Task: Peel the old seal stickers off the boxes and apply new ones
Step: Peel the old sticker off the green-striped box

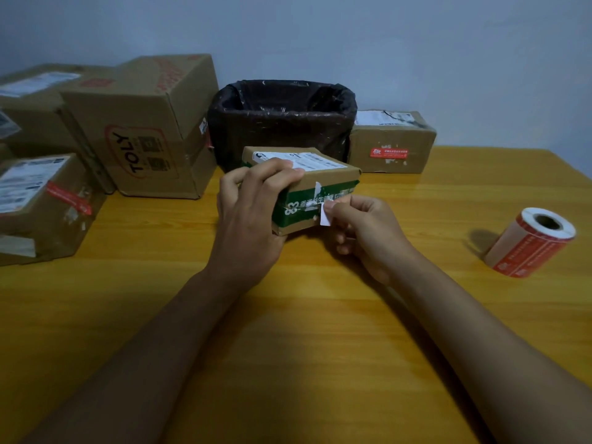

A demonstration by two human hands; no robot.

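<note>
From where I stand, the wooden table (320,315) carries everything, and the person works near its middle. Five cardboard boxes are in sight: three stacked and crowded at the left, the biggest being the Tolly carton (144,129), one box with a red seal (392,142) at the back right, and the small green-banded box (307,187) in hand. One bin lined with a black bag (282,113) sits behind it, and one roll of red seal stickers (531,241) lies on its side well apart to the right. The left hand (250,213) grips the small box by its near left end, fingers curled over the top edge, tilting it off the table. The right hand (362,225) pinches the loose white flap of the old sticker (325,216) between thumb and forefinger at the box's front face. To do this step well, I would say the pull should run low and slow along the face, so the sticker comes away whole and does not tear the cardboard, while the left hand braces hard against it. The bin looks the likely place for the scrap.
</note>
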